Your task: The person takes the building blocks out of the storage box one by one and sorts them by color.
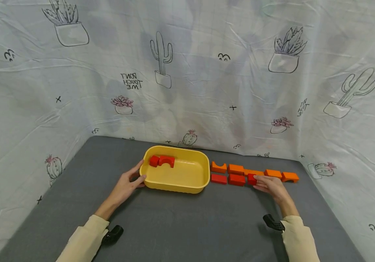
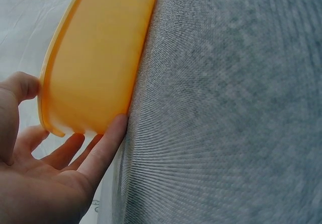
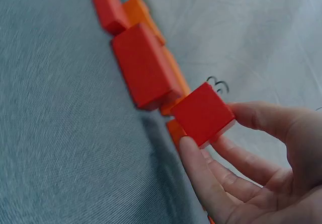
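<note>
My left hand [image 1: 125,187] rests against the left end of a yellow plastic tray [image 1: 177,187], its fingers spread and fairly straight. In the left wrist view, fingertips touch the tray's wall [image 2: 100,58] at the rim and low near the table. Inside the tray, towards its far left, lie a small red block [image 1: 154,161] and a red arch block [image 1: 167,160]. Over on the right, my right hand [image 1: 274,187] pinches a red cube block [image 3: 204,114] between thumb and fingers, at the end of the red row.
Two red blocks, one flat [image 1: 218,178] and one thicker [image 1: 236,179], lie right of the tray. Behind them runs a row of several orange blocks [image 1: 235,169], some with arch cutouts. A grey cloth [image 1: 187,225] covers the table; patterned white curtain [image 1: 194,91] hangs behind.
</note>
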The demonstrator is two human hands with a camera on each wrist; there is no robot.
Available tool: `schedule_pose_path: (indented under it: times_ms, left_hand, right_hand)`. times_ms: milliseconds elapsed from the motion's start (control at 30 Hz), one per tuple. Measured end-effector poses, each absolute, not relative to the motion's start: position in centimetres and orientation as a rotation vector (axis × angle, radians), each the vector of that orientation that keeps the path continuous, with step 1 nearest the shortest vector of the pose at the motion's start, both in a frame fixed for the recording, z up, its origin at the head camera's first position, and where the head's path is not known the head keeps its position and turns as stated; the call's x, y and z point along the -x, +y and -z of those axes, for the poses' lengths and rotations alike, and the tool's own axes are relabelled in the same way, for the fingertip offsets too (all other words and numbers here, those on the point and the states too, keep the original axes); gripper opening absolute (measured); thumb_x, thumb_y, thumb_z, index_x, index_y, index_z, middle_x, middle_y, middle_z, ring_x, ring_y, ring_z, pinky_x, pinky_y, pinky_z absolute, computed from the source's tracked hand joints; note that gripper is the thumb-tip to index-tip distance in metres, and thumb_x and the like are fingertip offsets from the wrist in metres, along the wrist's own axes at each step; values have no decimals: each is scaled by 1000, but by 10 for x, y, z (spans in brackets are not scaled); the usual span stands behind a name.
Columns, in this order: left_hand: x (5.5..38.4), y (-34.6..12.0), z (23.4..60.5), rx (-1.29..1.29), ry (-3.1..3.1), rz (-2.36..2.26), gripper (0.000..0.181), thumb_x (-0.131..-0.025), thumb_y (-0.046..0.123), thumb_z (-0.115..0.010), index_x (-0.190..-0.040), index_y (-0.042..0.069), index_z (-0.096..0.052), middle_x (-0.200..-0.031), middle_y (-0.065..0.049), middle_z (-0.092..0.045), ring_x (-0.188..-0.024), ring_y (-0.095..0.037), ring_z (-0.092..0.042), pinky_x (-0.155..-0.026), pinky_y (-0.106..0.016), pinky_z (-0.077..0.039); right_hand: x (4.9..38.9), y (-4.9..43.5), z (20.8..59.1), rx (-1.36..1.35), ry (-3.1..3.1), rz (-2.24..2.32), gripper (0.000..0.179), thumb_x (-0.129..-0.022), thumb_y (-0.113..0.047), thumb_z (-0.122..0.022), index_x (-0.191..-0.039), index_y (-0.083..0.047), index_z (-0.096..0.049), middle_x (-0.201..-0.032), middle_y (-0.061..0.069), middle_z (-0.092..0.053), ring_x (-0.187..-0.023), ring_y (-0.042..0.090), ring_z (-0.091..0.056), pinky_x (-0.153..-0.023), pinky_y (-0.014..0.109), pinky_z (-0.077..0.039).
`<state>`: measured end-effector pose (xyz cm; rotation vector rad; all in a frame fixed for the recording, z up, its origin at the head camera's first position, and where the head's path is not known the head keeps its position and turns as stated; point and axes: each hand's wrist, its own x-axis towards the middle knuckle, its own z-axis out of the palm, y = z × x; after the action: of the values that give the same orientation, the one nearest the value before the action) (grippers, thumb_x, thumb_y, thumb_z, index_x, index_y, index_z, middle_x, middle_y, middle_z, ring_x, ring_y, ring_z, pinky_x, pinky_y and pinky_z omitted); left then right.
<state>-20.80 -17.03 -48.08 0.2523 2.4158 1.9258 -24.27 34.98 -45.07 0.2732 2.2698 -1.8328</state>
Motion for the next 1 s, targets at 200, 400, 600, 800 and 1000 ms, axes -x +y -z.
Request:
schedule_pose_path:
  times_ms: [200,400,600,800,1000]
  left_hand:
    - [208,-170,481,-257,2406,-1929,64,-100,12,-58,-156,12,-26,-157,-22,-26,-128,-40,-46,-87,-35,-57]
    - [208,-170,480,-260,2408,-1934,64,-100,12,-58,-156,13,-26,-157,-22,-27,-127,-40,-47,-87,-35,-57]
    - [207,-171,480,-281,2407,-1952,64,-100,11,-57,-156,12,-26,-155,-24,-29,-126,-41,-48,-87,-35,-57]
    - [208,-170,479,-252,2412,-1929,64,-100,12,-57,-156,12,-26,-157,-22,-26,-128,-41,-46,-87,-35,-57]
    - [208,-170,480,-253,2405,-1936,65,-100,12,-58,-156,12,-26,-157,-22,-26,-128,-41,-46,-87,-35,-57]
  right_hand:
    - [246,346,457,-281,2341,1718,63,-98,-24,-62,-140,17,-39,-139,28,-49,-111,20,-61,-90,33,-55]
    - [244,341,455,-291,2568,1511,54,-98,-26,-63,-132,15,-52,-129,27,-58,-99,18,-67,-84,32,-58]
    - [243,338,456,-309,2709,1404,50,-97,-25,-63,-128,14,-56,-118,28,-62,-80,12,-67,-75,29,-59]
    - [242,336,458,-297,2688,1439,48,-99,-19,-60,-128,17,-53,-110,26,-66,-74,9,-66,-70,25,-59]
    - [240,331,452,-258,2843,1211,46,-98,-23,-59,-124,15,-58,-107,26,-66,-81,22,-65,-68,28,-57]
